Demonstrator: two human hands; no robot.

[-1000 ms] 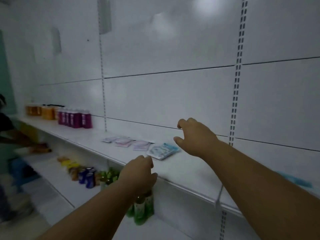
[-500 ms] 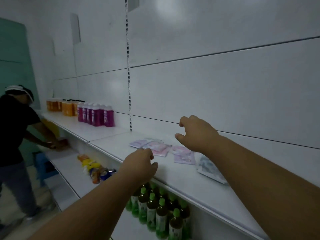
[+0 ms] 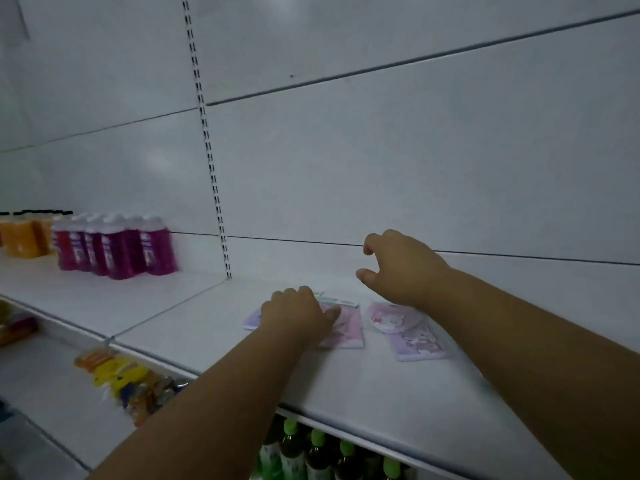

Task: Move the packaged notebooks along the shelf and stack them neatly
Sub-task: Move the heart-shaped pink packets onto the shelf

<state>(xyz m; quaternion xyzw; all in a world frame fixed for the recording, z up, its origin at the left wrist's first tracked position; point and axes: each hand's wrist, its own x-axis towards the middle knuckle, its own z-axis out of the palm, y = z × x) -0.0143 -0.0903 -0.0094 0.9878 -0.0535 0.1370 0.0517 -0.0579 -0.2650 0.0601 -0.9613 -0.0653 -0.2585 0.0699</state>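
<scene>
Several flat packaged notebooks in pink and lilac lie on the white shelf (image 3: 207,320). My left hand (image 3: 296,315) rests on top of the left group, covering part of a pink notebook (image 3: 348,329) and a lilac one (image 3: 252,320). Whether its fingers grip a pack I cannot tell. My right hand (image 3: 401,268) hovers just above the right group, fingers apart and curled, holding nothing. Below it lie a round-patterned pink pack (image 3: 393,318) and a lilac notebook (image 3: 419,344), partly hidden by my right wrist.
Purple bottles (image 3: 117,247) and orange containers (image 3: 24,237) stand far left on the same shelf. Green-capped bottles (image 3: 318,452) sit on the shelf below, with yellow snack packs (image 3: 117,374) further left. A slotted upright (image 3: 207,150) runs up the white back wall.
The view swung left and closer to the shelf. My left hand moved forward from the shelf edge onto the left notebooks. My right hand stayed spread above the right ones.
</scene>
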